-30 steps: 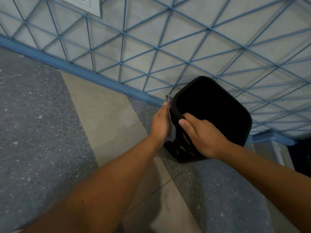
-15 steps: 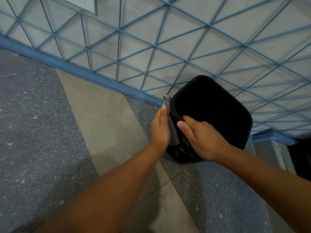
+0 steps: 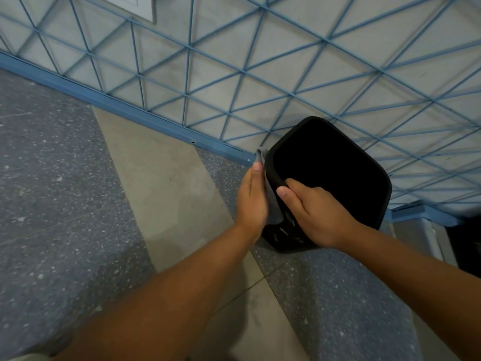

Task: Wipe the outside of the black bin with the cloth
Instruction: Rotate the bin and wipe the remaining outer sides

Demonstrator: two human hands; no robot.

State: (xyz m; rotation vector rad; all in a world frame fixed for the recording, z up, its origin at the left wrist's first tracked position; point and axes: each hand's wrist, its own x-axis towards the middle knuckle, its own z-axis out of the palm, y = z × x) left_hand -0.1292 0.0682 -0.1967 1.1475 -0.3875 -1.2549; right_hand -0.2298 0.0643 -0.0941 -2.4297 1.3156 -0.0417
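A black bin (image 3: 335,165) with a perforated side stands on the floor against the wall, its dark opening facing me. My left hand (image 3: 253,201) presses a grey cloth (image 3: 272,201) flat against the bin's left outer side; the cloth's top end sticks up past the rim. My right hand (image 3: 315,212) grips the bin's near rim, thumb over the edge, holding it steady. Most of the cloth is hidden between my palm and the bin.
A pale wall with a blue diagonal grid (image 3: 234,74) and a blue skirting strip (image 3: 130,110) runs behind the bin. The floor has grey speckled tiles (image 3: 52,191) and a beige strip (image 3: 161,183). A pale ledge and something dark (image 3: 466,243) sit at the right edge.
My left hand with the cloth has slid slightly up along the bin's left side. The right hand keeps its hold on the rim.
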